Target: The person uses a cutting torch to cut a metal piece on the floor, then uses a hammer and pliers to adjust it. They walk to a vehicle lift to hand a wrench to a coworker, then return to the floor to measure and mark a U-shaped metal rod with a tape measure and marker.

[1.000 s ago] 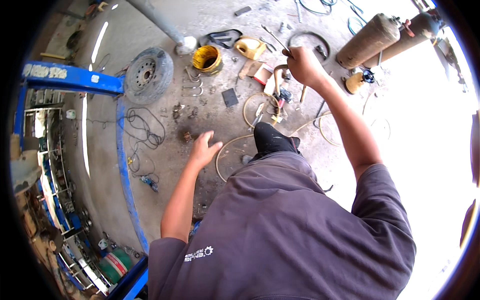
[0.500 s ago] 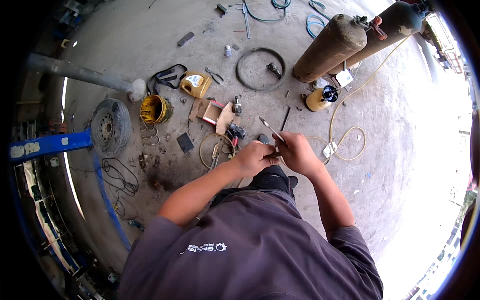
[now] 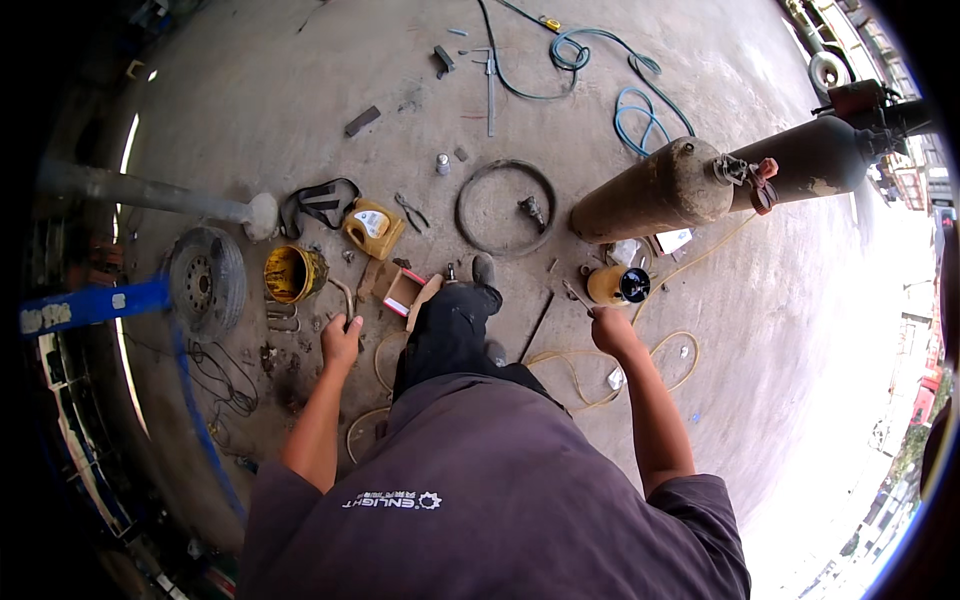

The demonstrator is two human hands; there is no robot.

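Note:
My left hand [image 3: 340, 342] grips a bent metal tube [image 3: 348, 298] beside the yellow bucket [image 3: 284, 272] and above several U-shaped metal pieces [image 3: 284, 322]. My right hand [image 3: 612, 330] is closed on a slender metal tool [image 3: 577, 296], just below a cream container with a black top [image 3: 605, 285]. Between my hands, past my dark-trousered leg, lie an opened cardboard box [image 3: 404, 292] and a yellowish jug [image 3: 374, 228], with pliers [image 3: 411, 210] beside the jug.
Two gas cylinders [image 3: 640, 200] lie or lean at the right, near blue hoses [image 3: 630, 110]. A black ring [image 3: 505, 168] and pale hoses [image 3: 690, 350] lie on the concrete. A wheel [image 3: 205, 282], thick pole [image 3: 150, 190] and blue beam [image 3: 80, 305] are left.
My hands came together, then moved apart; the left, open earlier, now holds the bent tube. My leg is stepped forward, and the view has shifted toward the far floor.

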